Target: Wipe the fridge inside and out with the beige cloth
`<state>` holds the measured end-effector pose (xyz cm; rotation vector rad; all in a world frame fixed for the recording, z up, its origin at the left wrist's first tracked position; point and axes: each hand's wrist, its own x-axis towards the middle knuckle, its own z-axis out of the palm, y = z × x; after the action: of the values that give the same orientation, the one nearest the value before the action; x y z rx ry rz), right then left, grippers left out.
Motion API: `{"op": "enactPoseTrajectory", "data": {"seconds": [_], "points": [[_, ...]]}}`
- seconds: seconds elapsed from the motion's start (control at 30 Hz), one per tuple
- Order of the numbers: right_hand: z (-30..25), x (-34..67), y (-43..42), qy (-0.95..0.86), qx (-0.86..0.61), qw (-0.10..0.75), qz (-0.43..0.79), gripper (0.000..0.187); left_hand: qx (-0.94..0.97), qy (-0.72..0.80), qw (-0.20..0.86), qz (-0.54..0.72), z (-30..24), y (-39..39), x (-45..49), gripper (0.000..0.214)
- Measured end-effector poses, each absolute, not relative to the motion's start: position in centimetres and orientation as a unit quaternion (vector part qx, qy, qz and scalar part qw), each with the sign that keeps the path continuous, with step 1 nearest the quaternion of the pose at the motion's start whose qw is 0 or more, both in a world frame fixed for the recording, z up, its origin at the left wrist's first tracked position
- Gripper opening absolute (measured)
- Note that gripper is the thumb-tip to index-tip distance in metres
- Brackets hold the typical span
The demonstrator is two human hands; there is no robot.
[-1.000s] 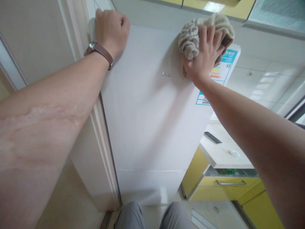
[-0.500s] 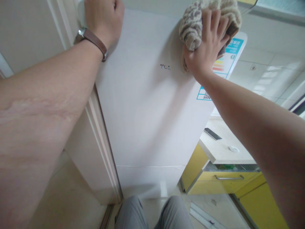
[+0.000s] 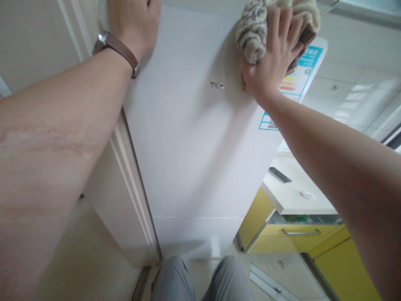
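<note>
My right hand [image 3: 271, 62] presses a bunched beige and brown patterned towel [image 3: 253, 35] against the upper right of a white TCL refrigerator door [image 3: 188, 138], fingers laid over the cloth. At the upper left edge of the door is my left hand [image 3: 134, 27], curled closed, with a brown-strapped watch [image 3: 120, 49] on the wrist. Its fingertips are cut off by the top of the picture. A pale rounded thing [image 3: 102, 14] shows just behind that hand; I cannot tell whether it is held. Partly behind my right forearm is an energy label [image 3: 308, 62].
A white door frame [image 3: 131, 179] stands close along the refrigerator's left side. To the right, a phone [image 3: 280, 174] and a small white round object [image 3: 307, 195] lie on the counter [image 3: 300, 205], above a yellow drawer [image 3: 294, 240]. A white strip [image 3: 269, 284] lies on the floor.
Both hands appear slightly higher in the picture, the left one also a little further left. The towel stays under my right hand, against the door.
</note>
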<state>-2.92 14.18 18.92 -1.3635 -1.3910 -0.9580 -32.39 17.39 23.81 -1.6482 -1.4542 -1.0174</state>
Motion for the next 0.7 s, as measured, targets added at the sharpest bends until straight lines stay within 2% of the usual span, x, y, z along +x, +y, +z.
{"op": "enactPoseTrajectory", "data": {"seconds": [0.2,0.4,0.63,0.7], "points": [[19.2,-3.1,14.2,-0.556,-0.592,0.443,-0.38,0.103,-0.636,-0.542,0.311,-0.453,23.8,17.4,-32.4,0.067],[18.5,-2.6,14.2,-0.571,-0.559,0.443,-0.406,0.094,-0.641,-0.545,0.314,-0.439,23.7,17.2,-32.5,0.065],[18.1,-2.2,14.6,-0.565,-0.54,0.46,-0.422,0.097,-0.633,-0.546,0.309,-0.453,23.6,17.1,-32.5,0.064],[18.1,-2.3,14.6,-0.566,-0.54,0.456,-0.424,0.096,-0.69,-0.528,0.289,-0.402,23.8,17.4,-32.7,0.069]]}}
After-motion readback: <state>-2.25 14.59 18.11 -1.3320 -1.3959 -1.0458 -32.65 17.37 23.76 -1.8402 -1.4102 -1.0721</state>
